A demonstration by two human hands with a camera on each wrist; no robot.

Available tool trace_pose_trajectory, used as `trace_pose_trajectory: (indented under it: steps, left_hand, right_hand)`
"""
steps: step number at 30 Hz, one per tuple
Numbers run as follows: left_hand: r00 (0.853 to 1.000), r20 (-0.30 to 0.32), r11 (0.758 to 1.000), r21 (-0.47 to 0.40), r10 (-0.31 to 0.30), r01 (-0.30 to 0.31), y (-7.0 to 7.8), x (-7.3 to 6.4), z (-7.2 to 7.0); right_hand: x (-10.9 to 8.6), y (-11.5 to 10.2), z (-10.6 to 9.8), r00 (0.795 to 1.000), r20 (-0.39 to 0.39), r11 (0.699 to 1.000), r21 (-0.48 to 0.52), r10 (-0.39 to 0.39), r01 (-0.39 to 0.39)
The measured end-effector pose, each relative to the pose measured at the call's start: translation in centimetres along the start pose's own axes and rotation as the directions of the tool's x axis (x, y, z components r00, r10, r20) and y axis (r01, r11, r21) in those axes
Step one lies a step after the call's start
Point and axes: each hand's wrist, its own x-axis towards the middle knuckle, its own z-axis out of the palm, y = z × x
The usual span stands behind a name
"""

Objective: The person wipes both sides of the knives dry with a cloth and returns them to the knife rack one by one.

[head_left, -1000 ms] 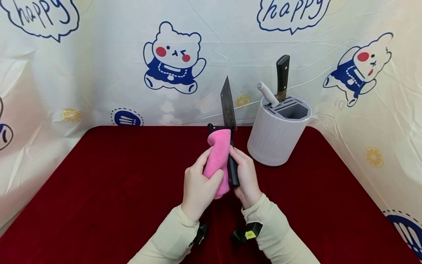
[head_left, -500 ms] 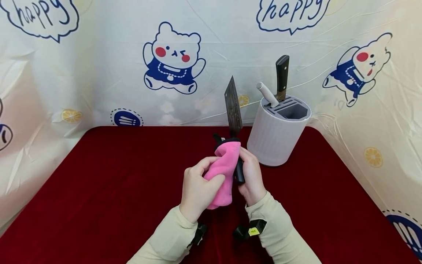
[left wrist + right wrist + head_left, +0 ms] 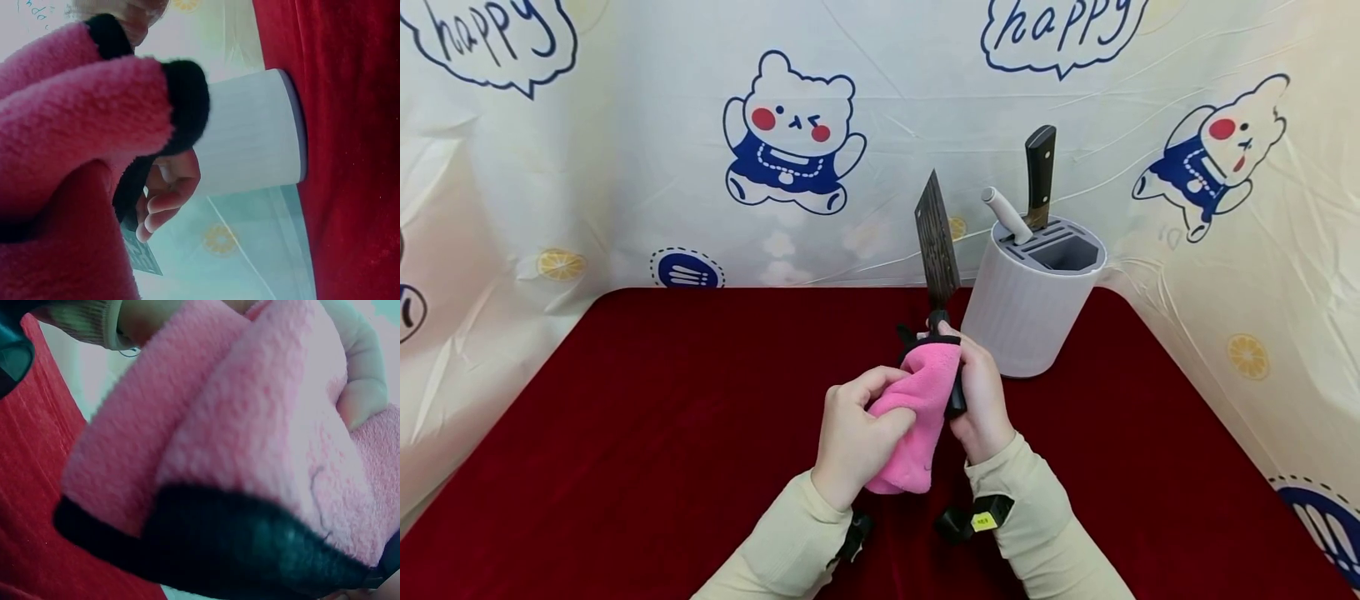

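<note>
A cleaver (image 3: 937, 246) with a dark, patterned blade and black handle points up and away in the head view. My right hand (image 3: 987, 408) grips its handle from the right side. My left hand (image 3: 856, 437) pinches a folded pink cloth (image 3: 923, 417) with black edging between thumb and fingers, and the cloth lies against the left side of the handle. Much of the handle is hidden behind it. Up close in the right wrist view, the fluffy pink cloth (image 3: 231, 425) fills most of the picture. In the left wrist view, curled right-hand fingers (image 3: 172, 200) show beyond the cloth.
A pale grey-white knife block (image 3: 1026, 321) stands at the back right, just right of the blade. It holds a black-handled knife (image 3: 1040, 175) and a white-handled tool (image 3: 1006, 213). Dark red fabric covers the table (image 3: 662, 433); a printed curtain (image 3: 910, 75) hangs behind.
The pink cloth has slid down the handle towards me, baring the blade's base. The cleaver and right hand have shifted slightly right. The left hand has moved down a little.
</note>
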Motion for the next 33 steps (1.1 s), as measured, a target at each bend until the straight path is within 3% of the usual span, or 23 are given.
trace_pose_trajectory:
  steps: [7, 15, 23, 33]
  left_hand:
    - [1.0, -0.011, 1.0, -0.02, 0.009, -0.009, -0.1, -0.1, 0.3]
    - [0.996, -0.089, 0.999, -0.024, 0.024, -0.027, -0.3, 0.0, 0.2]
    - [0.989, -0.145, 0.997, -0.075, -0.012, 0.001, -0.4, 0.5, -0.2]
    - [0.981, -0.169, 0.987, -0.142, -0.098, 0.074, -0.6, 1.0, -0.7]
  right_hand:
    - [0.0, -0.2, -0.2, 1.0, 0.007, 1.0, -0.005, 0.009, -0.009]
    - [-0.2, 0.1, 0.1, 1.0, -0.012, 0.999, -0.025, -0.027, 0.027]
    - [-0.6, 0.6, 0.8, 0.999, 0.043, 0.997, -0.075, -0.026, 0.029]
    - [-1.3, 0.8, 1.2, 0.995, 0.101, 0.991, -0.135, -0.002, 0.016]
